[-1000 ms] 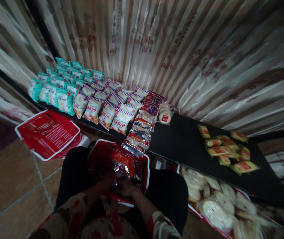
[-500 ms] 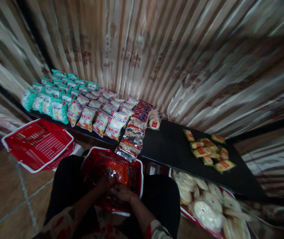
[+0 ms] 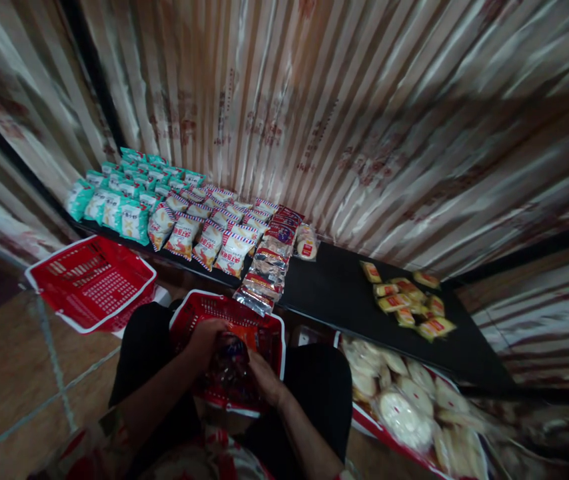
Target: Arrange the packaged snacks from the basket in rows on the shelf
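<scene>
A red basket (image 3: 277, 333) with a white rim rests between my knees. Inside it, my left hand (image 3: 209, 339) and my right hand (image 3: 263, 375) grip opposite sides of a dark packet (image 3: 232, 347) with a bluish print. Both hands have their fingers curled and partly hidden. Behind the packet lies an orange packet (image 3: 247, 333). More dark shiny packets (image 3: 227, 380) fill the basket below my hands; their kind is too dim to make out.
On a long black shelf (image 3: 324, 287) stand teal snack bags (image 3: 133, 220), white-and-orange snack bags (image 3: 233, 253), a column of maroon and silver packets (image 3: 270, 263) and yellow packets (image 3: 409, 303). A red basket (image 3: 99, 273) sits left; round packaged breads (image 3: 404, 417) lie lower right.
My hands have moved apart and up slightly in the basket, and the dark packet now shows between them. The whole view has shifted a little.
</scene>
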`<state>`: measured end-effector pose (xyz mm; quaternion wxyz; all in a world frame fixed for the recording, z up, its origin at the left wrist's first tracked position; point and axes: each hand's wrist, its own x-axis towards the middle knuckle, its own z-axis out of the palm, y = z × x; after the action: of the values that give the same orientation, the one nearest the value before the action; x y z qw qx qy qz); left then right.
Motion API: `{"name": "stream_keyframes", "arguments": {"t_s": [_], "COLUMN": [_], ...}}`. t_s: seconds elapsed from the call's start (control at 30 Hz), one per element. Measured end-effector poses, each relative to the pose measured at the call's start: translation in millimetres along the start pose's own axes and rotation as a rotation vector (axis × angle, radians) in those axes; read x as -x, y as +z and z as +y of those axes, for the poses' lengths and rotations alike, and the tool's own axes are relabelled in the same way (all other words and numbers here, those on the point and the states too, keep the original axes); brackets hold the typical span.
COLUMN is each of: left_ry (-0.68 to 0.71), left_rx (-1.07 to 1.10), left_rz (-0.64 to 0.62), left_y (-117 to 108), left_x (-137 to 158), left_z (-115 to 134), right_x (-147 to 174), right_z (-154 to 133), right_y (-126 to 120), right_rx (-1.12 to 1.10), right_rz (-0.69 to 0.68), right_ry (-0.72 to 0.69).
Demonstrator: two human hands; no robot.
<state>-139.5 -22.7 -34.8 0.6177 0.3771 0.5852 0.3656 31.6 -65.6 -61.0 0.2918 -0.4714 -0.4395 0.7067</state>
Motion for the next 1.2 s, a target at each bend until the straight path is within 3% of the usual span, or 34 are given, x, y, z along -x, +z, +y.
{"name": "stream_keyframes", "arguments": {"t_s": [0.1,0.17,0.3,0.43,0.63,0.8,0.9,1.1,1.2], "left_ry": [0.119,0.150,0.058,-0.066,-0.036,0.070,0.244,0.703,0.836], "left_rx": [0.026,0.154,0.431,0.705,0.744,0.481,0.232,-0.543,-0.793], "left_rz": [-0.017,-0.018,0.015,0.032,-0.108,-0.121,-0.094,-0.123,-0.162], "left_y": [-1,4,23,37,45,59,73,97,105], "left_x": [10,16,22,24,20,10,-2,-28,-37], "left_z": [20,32,58,85,118,132,132,130,135], "right_x": [8,10,8,7,13,11,5,-26,-51], "right_z": [-11,-15,-20,-38,-70,-94,-110,-137,-151], "right_y": [2,1,1,4,-6,-31,-51,-103,-130], "right_rx": [-0.056,-0.087,-0.096,-0.157,-0.230,-0.196,-0.192,-0.169,-0.203], "right_rz": [-0.054,-0.002,0.181,0.350,0.330,0.403,0.484,0.689,0.745], "right_ry": [-0.138,-0.151,-0.117,-0.226,-0.292,-0.341,-0.351,-0.393,-0.411]}}
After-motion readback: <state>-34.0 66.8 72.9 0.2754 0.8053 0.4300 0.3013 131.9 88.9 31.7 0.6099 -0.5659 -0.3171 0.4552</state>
